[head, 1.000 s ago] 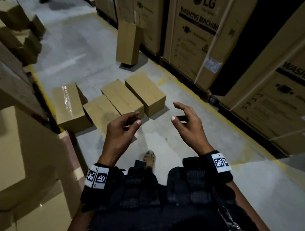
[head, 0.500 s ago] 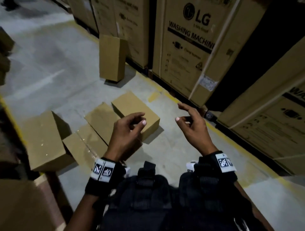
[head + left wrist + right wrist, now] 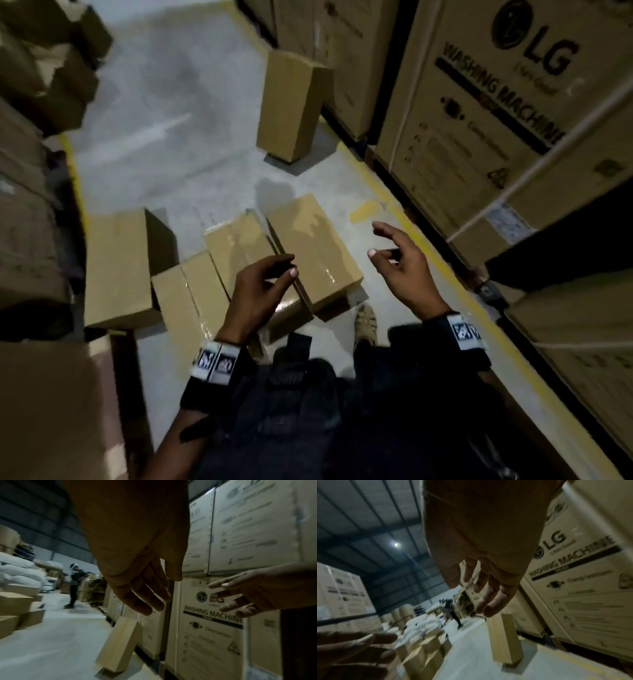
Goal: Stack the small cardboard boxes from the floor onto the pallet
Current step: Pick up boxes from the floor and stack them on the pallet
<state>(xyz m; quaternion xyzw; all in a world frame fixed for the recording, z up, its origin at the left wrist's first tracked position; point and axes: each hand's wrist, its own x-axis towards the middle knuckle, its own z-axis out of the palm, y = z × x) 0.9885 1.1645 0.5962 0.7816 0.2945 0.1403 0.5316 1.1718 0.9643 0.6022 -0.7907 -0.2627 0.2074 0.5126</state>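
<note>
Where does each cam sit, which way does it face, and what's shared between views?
Head: on the person's head, looking down at four flat boxes on the floor; both hands, wristbands, a foot show.
Left wrist: along the left hand toward the washing-machine cartons; right hand at right.
Right wrist: along the right hand, tilted up to the roof; left hand at lower left.
Shared: the upright box, the cartons, a distant person.

We see black wristbands (image 3: 219,383) on both wrists, each bearing white square tags printed with black coded markers (image 3: 465,331). Dark garment (image 3: 308,411) below, black strap across chest. Tan sandal-like shoe (image 3: 365,323) on one foot. Fingernails pale.
</note>
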